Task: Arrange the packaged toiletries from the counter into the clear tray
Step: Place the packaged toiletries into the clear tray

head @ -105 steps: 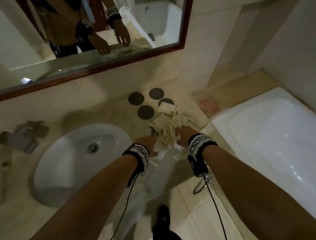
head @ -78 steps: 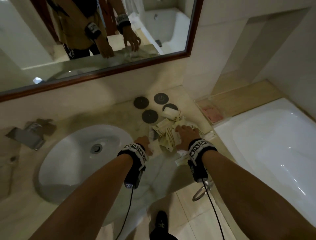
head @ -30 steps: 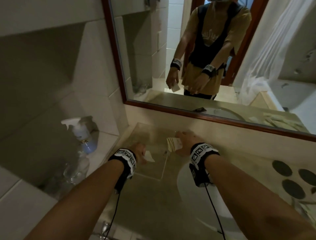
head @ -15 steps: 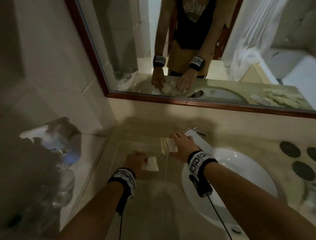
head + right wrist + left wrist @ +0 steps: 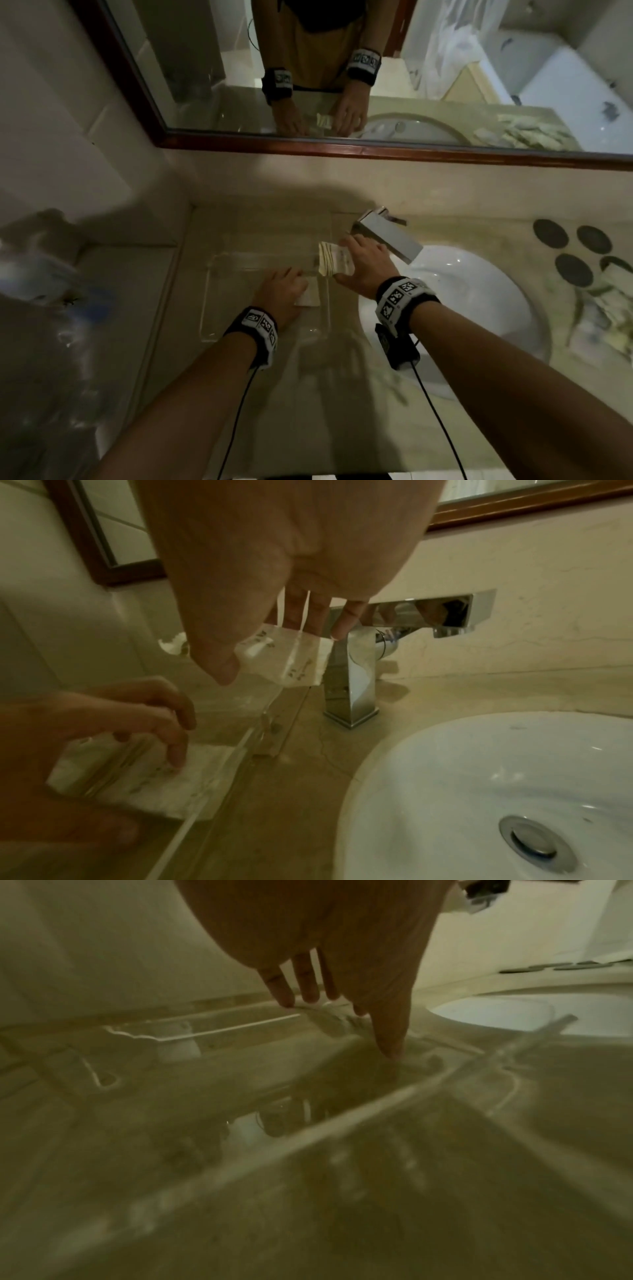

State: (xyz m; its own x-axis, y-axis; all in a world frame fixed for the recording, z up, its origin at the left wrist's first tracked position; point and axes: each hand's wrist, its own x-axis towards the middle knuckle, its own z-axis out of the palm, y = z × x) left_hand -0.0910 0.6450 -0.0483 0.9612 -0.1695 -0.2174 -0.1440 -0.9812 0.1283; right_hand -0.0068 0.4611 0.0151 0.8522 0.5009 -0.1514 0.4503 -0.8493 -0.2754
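Fingers (image 5: pixel 178 739) of the left hand (image 5: pixel 284 291) are pressing a flat packet (image 5: pixel 137 783) into the clear tray (image 5: pixel 205 308); the right hand (image 5: pixel 368 270) is pinching crinkly sachets (image 5: pixel 334 262), their print unreadable.

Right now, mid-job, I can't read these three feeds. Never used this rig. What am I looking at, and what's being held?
No machine here: a person works bare-handed with cameras on the head and on each wrist. The head view looks down on a bathroom counter under a mirror. The left hand presses a flat white packet down inside the clear tray. The right hand holds a small stack of packets at the tray's right edge, beside the faucet and sink. More packets lie at far right. The wrist views look along each hand's fingers.
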